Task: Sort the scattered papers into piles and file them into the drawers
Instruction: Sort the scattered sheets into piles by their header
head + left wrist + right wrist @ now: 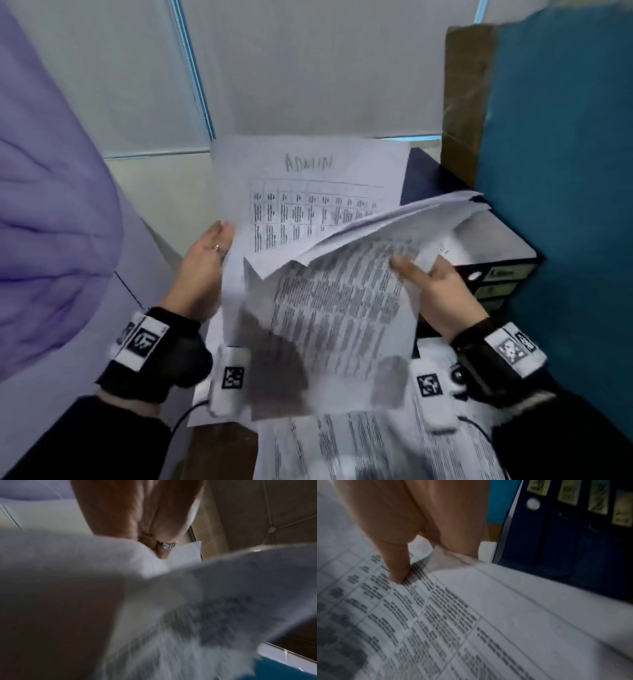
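My left hand [209, 263] grips the left edge of a white sheet [308, 178] with "ADMIN" handwritten above a printed table. The sheet is held up and tilted away from me. In the left wrist view blurred paper [85, 561] covers most of the fingers, and one finger wears a patterned ring [169, 546]. My right hand [428, 281] pinches a bundle of printed sheets [342, 308] at its right edge, thumb [397, 563] on top. The bundle [471, 628] fans out, overlapping the ADMIN sheet's lower part.
More printed papers [342, 445] lie on the surface below my wrists. A dark blue unit with labelled fronts [496, 274] stands at the right, its labels [566, 494] close to my right hand. A teal board [565, 171], brown cardboard [466, 85] and purple cloth [51, 171] flank the space.
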`<state>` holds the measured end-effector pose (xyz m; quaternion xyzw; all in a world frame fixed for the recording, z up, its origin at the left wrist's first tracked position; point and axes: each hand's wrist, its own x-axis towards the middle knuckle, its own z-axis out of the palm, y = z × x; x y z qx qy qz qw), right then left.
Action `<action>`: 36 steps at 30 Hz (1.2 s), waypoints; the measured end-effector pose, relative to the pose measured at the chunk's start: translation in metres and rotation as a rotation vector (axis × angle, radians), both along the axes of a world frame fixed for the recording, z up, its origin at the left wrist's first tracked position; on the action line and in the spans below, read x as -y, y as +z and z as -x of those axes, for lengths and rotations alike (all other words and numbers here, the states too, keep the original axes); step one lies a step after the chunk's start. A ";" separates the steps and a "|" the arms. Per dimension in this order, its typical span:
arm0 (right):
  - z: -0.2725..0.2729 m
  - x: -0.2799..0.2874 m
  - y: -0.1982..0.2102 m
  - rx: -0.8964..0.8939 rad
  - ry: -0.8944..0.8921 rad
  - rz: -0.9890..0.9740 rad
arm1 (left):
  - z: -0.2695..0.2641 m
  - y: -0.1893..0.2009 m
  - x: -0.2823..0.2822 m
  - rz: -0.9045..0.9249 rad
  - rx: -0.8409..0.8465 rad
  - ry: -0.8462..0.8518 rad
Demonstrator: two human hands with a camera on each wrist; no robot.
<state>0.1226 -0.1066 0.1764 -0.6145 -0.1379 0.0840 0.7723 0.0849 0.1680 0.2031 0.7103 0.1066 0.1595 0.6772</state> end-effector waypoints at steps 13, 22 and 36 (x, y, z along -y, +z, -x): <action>0.017 -0.034 -0.017 0.303 -0.402 0.043 | 0.025 -0.067 0.073 -0.188 0.212 0.157; 0.011 -0.012 -0.128 -0.146 -0.198 0.382 | 0.022 -0.163 0.073 0.096 -0.310 -0.010; -0.053 -0.009 -0.121 -0.155 0.003 0.870 | -0.042 -0.169 0.001 -0.046 -0.476 -0.280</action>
